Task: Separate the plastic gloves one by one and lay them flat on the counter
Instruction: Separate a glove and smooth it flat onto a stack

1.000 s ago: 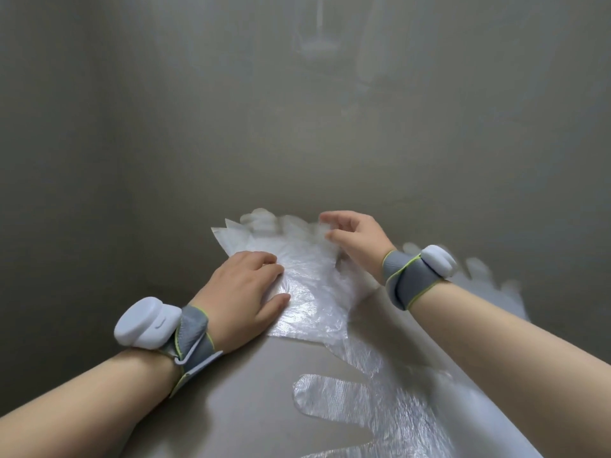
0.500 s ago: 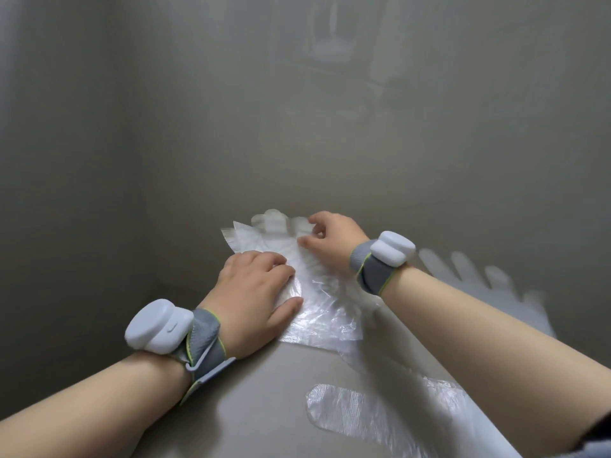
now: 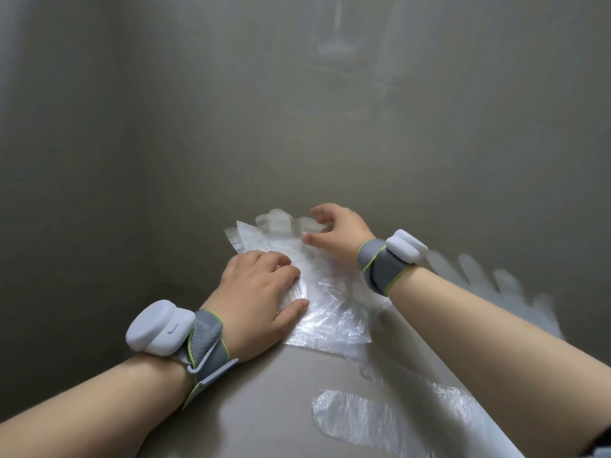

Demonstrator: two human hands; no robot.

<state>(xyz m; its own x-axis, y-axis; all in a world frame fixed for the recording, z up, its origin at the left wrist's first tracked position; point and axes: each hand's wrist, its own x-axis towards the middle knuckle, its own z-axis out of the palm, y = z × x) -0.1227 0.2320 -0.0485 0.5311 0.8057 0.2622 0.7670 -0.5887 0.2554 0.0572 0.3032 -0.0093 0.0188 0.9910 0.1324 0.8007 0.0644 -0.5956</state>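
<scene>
Left hand (image 3: pixel 261 292) sits on the glove stack (image 3: pixel 330 302), on its 9 o'clock half. It's palm down, fingers bent with tips on the film, thumb flat along the plastic: pinning, not gripping. White wrist tracker (image 3: pixel 158 327) is strapped at the hand's 8 o'clock.

The stack lies mid-view on the grey counter (image 3: pixel 264 408), straight cuff edge at 6 o'clock toward the person, finger ends at 12.

Right hand (image 3: pixel 337 229) is at the stack's 1 o'clock, clawed over the finger ends, thumb and forefinger apart. Can't tell whether it has a layer caught. Second tracker (image 3: pixel 405 245) is on that wrist.

One flat glove (image 3: pixel 496 282) lies at the stack's 3 o'clock, blurred. Another, the near glove (image 3: pixel 373 421), lies at 5 o'clock, partly under the right forearm.

Risks, my read:
- Film clings, so a pinch may lift two layers instead of one.
- If the left hand's pressure lets up, the whole stack drags along.
- Pulling hard against the pinned half could stretch or tear the thin film.
- Right forearm crosses the near glove, so a sweep back could crease or shift it.
</scene>
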